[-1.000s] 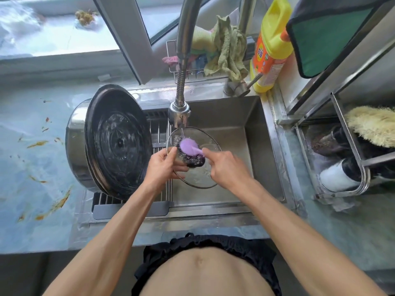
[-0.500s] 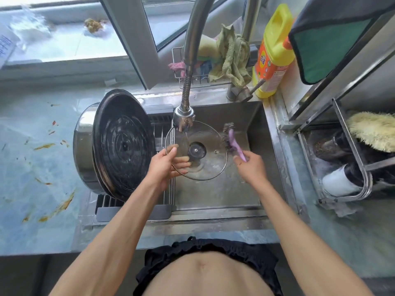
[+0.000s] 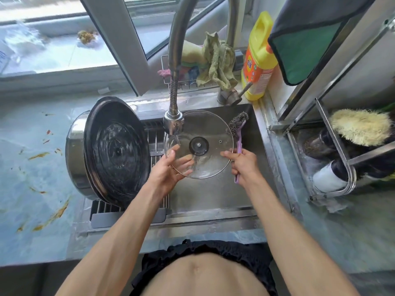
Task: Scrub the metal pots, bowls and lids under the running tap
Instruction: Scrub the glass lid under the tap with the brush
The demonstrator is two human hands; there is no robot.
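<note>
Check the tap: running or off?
Running. A thin stream falls from the tap head onto the glass lid, near the left hand.

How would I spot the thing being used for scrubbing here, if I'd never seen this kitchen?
Find the steel sink, then the round glass lid held under the tap. At the lid's right edge, the right hand grips a scrubber. Its pale purple handle and grey wire-wool head set it apart from the fluffy cream brush in the rack further right.
</note>
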